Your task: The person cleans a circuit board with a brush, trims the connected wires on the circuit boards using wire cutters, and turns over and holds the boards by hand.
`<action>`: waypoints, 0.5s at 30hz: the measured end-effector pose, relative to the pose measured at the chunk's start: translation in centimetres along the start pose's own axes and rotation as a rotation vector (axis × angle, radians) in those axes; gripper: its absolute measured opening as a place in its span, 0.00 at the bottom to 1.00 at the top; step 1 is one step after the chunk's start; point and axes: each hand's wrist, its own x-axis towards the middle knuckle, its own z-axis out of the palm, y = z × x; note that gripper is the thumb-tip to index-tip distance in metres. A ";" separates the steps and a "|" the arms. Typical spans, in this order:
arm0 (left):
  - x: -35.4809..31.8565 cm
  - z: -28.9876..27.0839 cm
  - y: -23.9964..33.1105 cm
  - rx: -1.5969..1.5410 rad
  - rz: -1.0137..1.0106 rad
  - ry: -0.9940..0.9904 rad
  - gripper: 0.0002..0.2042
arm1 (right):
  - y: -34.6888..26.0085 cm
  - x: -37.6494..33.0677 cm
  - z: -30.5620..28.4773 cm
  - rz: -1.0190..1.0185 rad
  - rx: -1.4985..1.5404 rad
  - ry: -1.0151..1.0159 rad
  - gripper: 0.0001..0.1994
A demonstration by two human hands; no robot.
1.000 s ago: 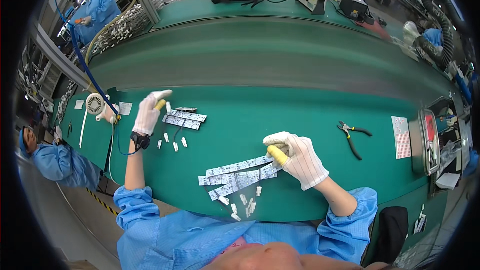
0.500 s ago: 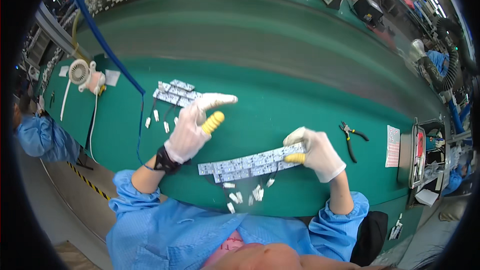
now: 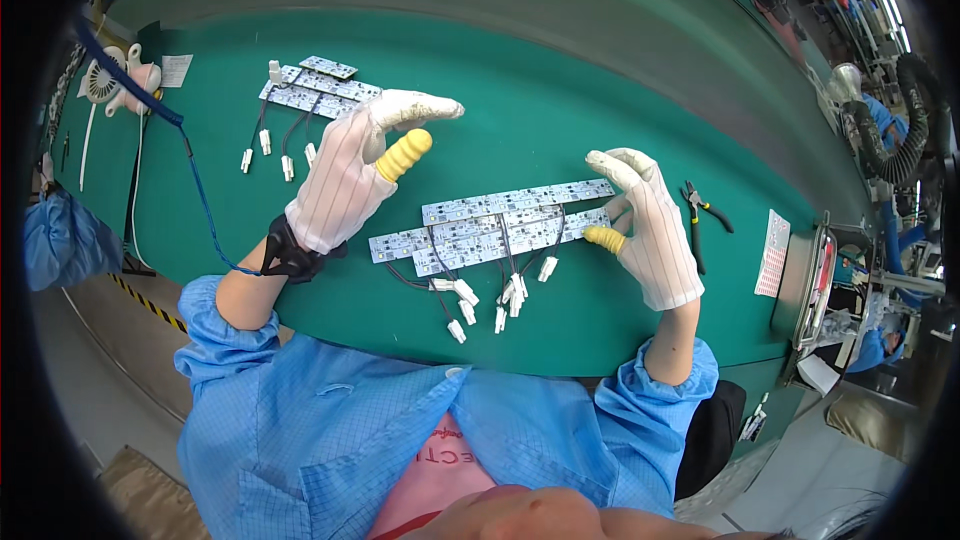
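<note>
I count three long white circuit strips [image 3: 500, 225] lying side by side in front of me on the green bench [image 3: 600, 90], though they overlap and there may be a fourth under them; black leads run from them to about seven white plug connectors [image 3: 490, 300] scattered nearer my chest. A second stack of strips [image 3: 315, 90] sits further off to my left, roughly three boards with four small plugs; one pair of pliers [image 3: 700, 210] lies off to the right, and a blue cable [image 3: 195, 190] runs to the black strap [image 3: 290, 255] on my left wrist.

Since half a second ago my left hand [image 3: 350, 175] has lifted away from the near strips and hangs above their left end, fingers spread wide and holding nothing, the yellow fingertip cover [image 3: 405, 155] pointing out; the strips have stayed where they were. My right hand [image 3: 650, 230] has kept its place at the right end of the strips, pinching the nearest strip's end between a yellow-capped thumb and gloved fingers, the rest of the hand half curled.
</note>
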 end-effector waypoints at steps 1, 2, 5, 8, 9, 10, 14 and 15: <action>0.0 0.0 -0.2 -0.007 -0.035 -0.034 0.16 | 0.4 0.1 -0.1 -0.039 -0.040 -0.018 0.35; 0.1 0.1 -0.3 -0.011 -0.068 -0.068 0.24 | 0.5 0.3 -0.3 -0.080 -0.081 -0.033 0.33; 0.1 0.5 -0.1 0.054 -0.009 -0.083 0.26 | 0.1 0.0 -0.4 -0.128 -0.299 0.032 0.34; -0.2 0.7 -0.1 0.045 0.005 -0.111 0.26 | -1.5 0.8 -0.4 -0.283 -0.369 0.050 0.40; -0.2 0.8 0.0 0.038 0.013 -0.112 0.25 | -1.5 1.3 0.1 -0.354 -0.304 -0.066 0.42; -0.3 0.9 -0.2 0.023 0.022 -0.115 0.24 | -1.3 0.7 1.4 -0.353 -0.324 -0.100 0.39; -0.2 0.7 0.1 0.052 0.019 -0.136 0.24 | -2.0 0.0 2.1 -0.364 -0.432 -0.079 0.33; -0.2 0.7 0.0 0.061 0.018 -0.130 0.23 | -2.3 0.0 1.8 -0.299 -0.426 -0.127 0.33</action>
